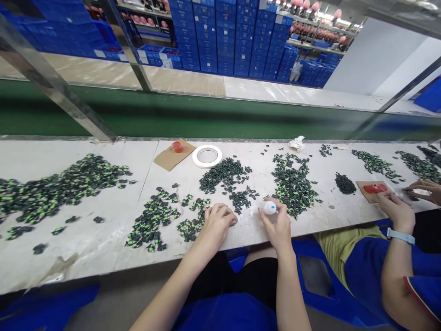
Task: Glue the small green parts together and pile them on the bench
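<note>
My right hand is closed round a small white bottle, whose end with a light-blue spot faces up toward me. My left hand rests on the worktable with its fingers curled and pressed together; whatever they hold, if anything, is hidden. Just left of it lies a small pile of black-and-green pieces. Small dark pieces are scattered beyond and between my two hands, in front of a larger dark heap. Beyond the bottle spreads a heap of dark pieces with green marks.
A white tape roll lies behind the dark heap, beside cardboard bearing a red-filled cup. More black-and-green pieces cover the left. At right, a co-worker's hands work near red material on cardboard. Metal posts stand behind.
</note>
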A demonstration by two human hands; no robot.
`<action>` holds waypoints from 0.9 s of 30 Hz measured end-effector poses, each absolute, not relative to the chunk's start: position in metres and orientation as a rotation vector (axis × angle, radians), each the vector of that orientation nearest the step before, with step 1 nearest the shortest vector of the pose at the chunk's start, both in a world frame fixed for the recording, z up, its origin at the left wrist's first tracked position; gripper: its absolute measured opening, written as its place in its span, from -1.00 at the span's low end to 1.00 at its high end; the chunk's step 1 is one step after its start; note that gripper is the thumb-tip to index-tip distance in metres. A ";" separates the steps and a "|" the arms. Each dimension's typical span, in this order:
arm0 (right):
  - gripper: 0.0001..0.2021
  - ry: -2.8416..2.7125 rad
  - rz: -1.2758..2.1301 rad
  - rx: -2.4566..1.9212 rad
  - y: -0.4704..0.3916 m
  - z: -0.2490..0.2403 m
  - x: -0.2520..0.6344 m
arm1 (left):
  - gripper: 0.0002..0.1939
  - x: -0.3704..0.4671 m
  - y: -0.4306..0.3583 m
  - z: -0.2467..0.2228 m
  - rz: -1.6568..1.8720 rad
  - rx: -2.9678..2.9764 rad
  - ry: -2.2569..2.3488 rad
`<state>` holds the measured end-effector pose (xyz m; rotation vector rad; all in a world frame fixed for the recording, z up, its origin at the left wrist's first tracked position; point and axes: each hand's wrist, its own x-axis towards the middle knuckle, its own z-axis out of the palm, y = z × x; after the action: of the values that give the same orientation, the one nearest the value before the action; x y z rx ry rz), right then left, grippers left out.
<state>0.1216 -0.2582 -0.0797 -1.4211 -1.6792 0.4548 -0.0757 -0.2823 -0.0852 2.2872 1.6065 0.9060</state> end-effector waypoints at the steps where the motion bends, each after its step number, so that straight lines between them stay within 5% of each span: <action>1: -0.71 -1.656 0.552 -1.422 -0.262 -0.079 0.122 | -0.79 -0.074 -0.283 -0.087 0.915 2.281 1.615; 27: -0.66 -1.331 0.580 -1.499 -0.292 -0.081 0.095 | -0.96 -0.074 -0.303 -0.088 1.255 2.038 1.864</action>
<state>0.0946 -0.2917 -0.0815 -1.4993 -1.3314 0.5799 -0.0738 -0.3029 -0.0878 2.0385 1.8640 1.2551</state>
